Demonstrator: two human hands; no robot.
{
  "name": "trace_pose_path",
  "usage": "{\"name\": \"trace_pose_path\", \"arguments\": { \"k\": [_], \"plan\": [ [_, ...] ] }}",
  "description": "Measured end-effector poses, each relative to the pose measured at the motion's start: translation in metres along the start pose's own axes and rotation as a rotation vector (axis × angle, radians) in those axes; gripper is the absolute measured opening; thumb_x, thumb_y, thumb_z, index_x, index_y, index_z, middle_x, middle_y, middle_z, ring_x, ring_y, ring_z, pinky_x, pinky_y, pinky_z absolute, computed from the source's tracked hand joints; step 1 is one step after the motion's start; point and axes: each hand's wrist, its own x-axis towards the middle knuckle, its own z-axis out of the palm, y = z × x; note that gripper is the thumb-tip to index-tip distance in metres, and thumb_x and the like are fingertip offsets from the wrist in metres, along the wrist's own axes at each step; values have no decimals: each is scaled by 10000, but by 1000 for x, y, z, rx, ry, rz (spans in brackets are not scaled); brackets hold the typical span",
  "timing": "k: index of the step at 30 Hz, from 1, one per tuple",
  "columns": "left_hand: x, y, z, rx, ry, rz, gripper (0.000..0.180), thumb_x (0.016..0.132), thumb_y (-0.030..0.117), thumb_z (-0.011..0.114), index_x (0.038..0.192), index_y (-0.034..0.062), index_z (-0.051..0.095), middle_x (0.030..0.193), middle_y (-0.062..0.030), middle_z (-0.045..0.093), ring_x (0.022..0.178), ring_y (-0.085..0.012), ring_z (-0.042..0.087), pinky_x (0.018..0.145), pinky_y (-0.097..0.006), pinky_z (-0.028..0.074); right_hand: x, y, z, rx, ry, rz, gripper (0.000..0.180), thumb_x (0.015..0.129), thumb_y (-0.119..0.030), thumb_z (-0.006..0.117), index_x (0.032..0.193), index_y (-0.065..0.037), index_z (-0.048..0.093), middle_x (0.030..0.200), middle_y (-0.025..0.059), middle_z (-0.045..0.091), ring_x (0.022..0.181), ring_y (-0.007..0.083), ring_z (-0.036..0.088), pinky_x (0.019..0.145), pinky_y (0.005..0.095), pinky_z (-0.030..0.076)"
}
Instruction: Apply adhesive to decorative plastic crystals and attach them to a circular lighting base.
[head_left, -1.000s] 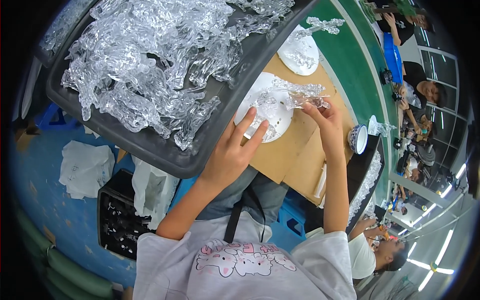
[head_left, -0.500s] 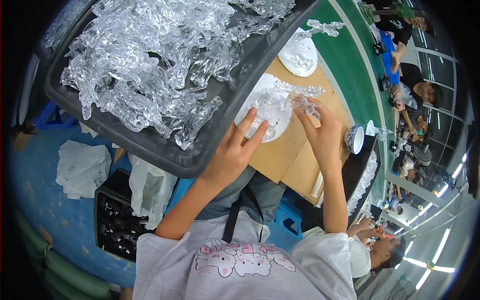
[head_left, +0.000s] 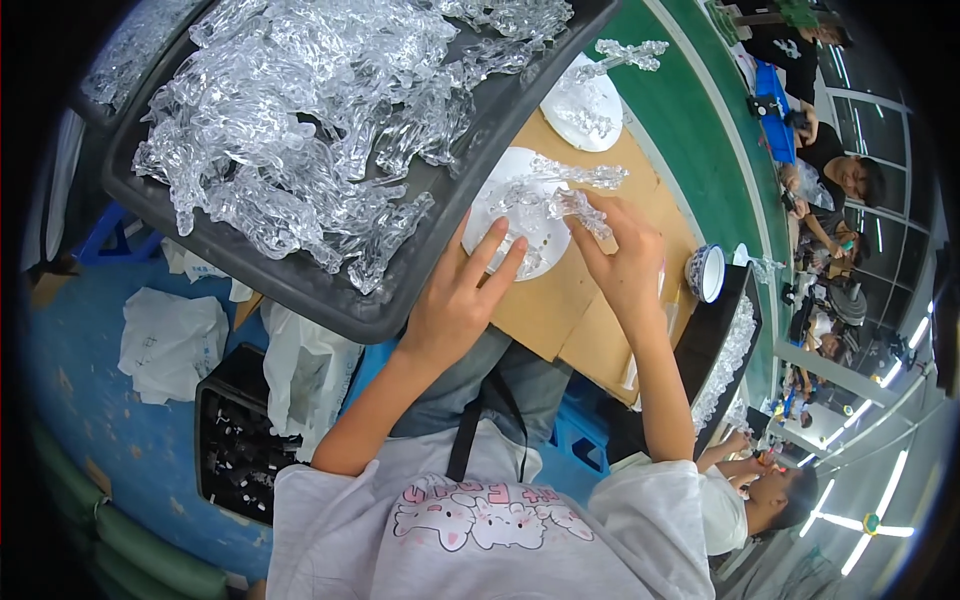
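Observation:
My right hand (head_left: 622, 248) pinches a clear plastic figure-like piece (head_left: 582, 210) between thumb and fingers, at the right edge of a round white plate (head_left: 545, 264). Another clear branching piece (head_left: 600, 177) reaches out over the plate's far right rim. More clear plastic lies on the plate, its outline hard to make out. With fingers spread, my left hand (head_left: 450, 305) rests its fingertips on the plate's near left part. The thumb is partly hidden beside the tray. Farther off, a second white plate (head_left: 598, 138) carries a similar clear piece (head_left: 632, 56).
A large black tray (head_left: 330, 315) heaped with clear plastic pieces (head_left: 300, 150) juts over the table's left side. Brown cardboard (head_left: 560, 320) covers the work area. To the right are a patterned bowl (head_left: 706, 274) and a black bin (head_left: 745, 345) of clear pieces. People sit farther right.
My right hand has come slightly left with the clear piece, closer to the plate. The left fingers stay on the plate. The whole view has shifted a little.

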Motion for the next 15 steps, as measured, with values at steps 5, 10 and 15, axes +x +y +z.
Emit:
{"name": "trace_pose_path", "arguments": {
  "k": [5, 10, 15],
  "plan": [
    [0, 0, 0, -5, -11, -6, 387, 721, 128, 690, 1102, 146, 630, 1260, -51, 484, 1233, -350, 388, 929, -488, 333, 4, 0, 8, 120, -55, 0, 272, 715, -76, 697, 964, 1, 617, 864, 116, 635, 762, 247, 619, 694, 290, 479],
    [-2, -1, 0, -7, -7, -15, 381, 712, 132, 694, 1089, 137, 636, 1255, -58, 484, 1232, -358, 385, 930, -452, 358, -3, 7, 13, 314, -62, 216, 226, 769, -70, 670, 977, 2, 620, 916, 80, 653, 803, 149, 615, 724, 265, 469],
    [-1, -2, 2, -50, 17, -12, 386, 694, 120, 700, 1075, 129, 642, 1248, -57, 483, 1219, -365, 397, 909, -437, 406, -7, 29, 13, 796, -81, 586, 236, 814, -140, 645, 971, 34, 623, 922, 91, 654, 826, 128, 605, 775, 252, 447]
  ]
}}
